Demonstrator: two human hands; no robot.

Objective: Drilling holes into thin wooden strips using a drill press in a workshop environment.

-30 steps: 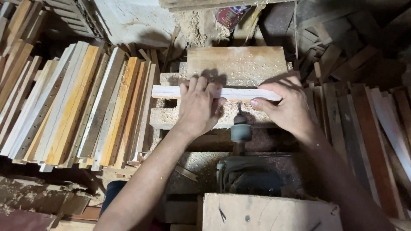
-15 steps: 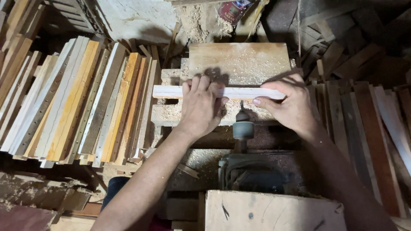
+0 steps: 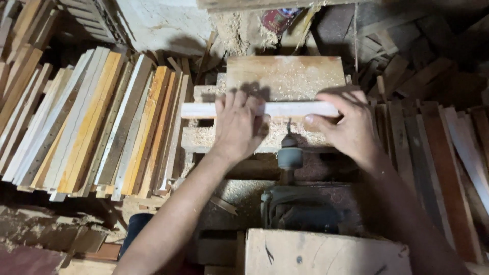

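Observation:
A pale wooden slat [image 3: 285, 109] lies crosswise on a sawdust-covered wooden block [image 3: 285, 76]. My left hand [image 3: 238, 125] presses flat on the slat's left part, fingers spread over it. My right hand [image 3: 346, 125] grips the slat's right end with thumb and fingers. Between the hands, a drill chuck [image 3: 289, 155] points its bit up at the slat's near edge. The chuck is mounted on a dark motor [image 3: 300, 209] just below.
A stack of long drilled slats [image 3: 102, 122] leans at the left. Dark reddish boards [image 3: 438, 153] lie at the right. A thick wooden block [image 3: 326, 252] sits at the near edge. Sawdust heaps [image 3: 234, 30] and scrap wood fill the back.
Both hands and the slat stay in nearly the same place; the slat sits slightly to the right against the bit.

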